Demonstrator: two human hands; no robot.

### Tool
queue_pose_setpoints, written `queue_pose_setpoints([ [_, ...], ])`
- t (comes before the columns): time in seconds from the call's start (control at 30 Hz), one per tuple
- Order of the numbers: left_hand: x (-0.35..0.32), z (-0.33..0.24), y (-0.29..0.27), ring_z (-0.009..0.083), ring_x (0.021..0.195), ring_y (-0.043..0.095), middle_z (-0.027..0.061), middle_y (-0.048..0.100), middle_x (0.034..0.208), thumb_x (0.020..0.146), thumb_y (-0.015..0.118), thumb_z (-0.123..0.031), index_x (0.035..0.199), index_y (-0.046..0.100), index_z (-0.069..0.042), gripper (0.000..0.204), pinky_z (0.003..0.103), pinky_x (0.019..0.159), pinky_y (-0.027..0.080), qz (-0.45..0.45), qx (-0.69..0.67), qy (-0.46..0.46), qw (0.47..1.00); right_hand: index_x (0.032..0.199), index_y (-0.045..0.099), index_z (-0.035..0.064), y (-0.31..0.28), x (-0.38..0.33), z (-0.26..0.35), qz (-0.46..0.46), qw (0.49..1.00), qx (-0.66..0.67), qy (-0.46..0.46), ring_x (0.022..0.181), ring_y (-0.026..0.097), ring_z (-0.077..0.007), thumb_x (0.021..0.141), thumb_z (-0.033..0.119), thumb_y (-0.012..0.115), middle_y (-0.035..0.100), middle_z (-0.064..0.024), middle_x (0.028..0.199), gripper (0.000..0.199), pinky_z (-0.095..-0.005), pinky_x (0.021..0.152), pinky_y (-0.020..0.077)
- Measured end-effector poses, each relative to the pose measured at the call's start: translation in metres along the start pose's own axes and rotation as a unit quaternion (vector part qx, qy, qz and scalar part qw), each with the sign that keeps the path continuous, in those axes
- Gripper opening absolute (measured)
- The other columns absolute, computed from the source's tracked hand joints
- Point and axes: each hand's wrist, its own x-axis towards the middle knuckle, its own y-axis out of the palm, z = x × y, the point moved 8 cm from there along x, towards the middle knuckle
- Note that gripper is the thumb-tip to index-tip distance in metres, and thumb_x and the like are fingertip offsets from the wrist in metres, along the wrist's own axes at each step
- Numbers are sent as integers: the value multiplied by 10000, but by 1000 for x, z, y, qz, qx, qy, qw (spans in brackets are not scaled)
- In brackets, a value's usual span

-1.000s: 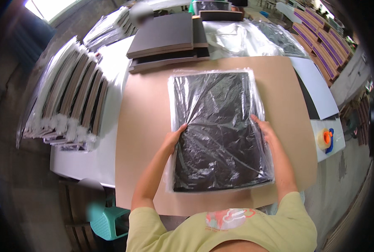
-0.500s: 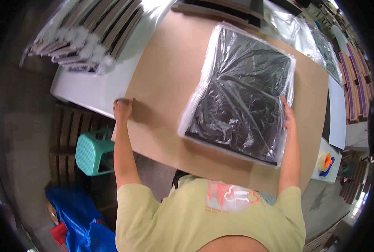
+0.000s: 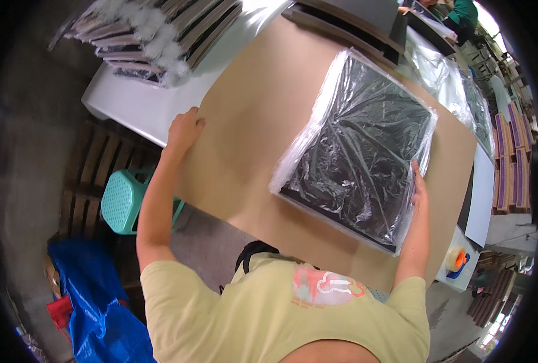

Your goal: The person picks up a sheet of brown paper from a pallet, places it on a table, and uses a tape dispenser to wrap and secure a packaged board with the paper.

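Black pack [image 3: 356, 151], film-wrapped, is laid on cardboard [image 3: 251, 115], long axis 1–7 o'clock; seen at 10 o'clock from the nearer, part-open right hand [image 3: 421, 192], touching; at 3 o'clock from the curled left hand [image 3: 185, 129] at cardboard's edge. Grips cannot be told.

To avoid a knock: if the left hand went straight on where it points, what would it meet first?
The left hand would probably meet the wrapped stack first, though depth is unclear.
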Motion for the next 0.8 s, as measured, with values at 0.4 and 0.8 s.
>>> queue_pose_setpoints([
  [0.4,-54,-169,-120,308,591,595,196,605,695,787,579,-99,1079,560,-16,304,323,559,445,45,-145,120,981,1084,549,-44,-29,11,-4,-50,997,51,-34,810,625,-271,632,520,736,631,-158,960,746,-422,740,506],
  [0.8,-48,-112,-115,321,613,604,244,555,681,821,554,-87,1303,389,-57,510,345,583,457,-3,26,58,998,1136,501,-110,-25,8,2,-64,996,-15,-56,1003,557,-277,592,569,737,561,-219,1102,901,-383,881,413],
])
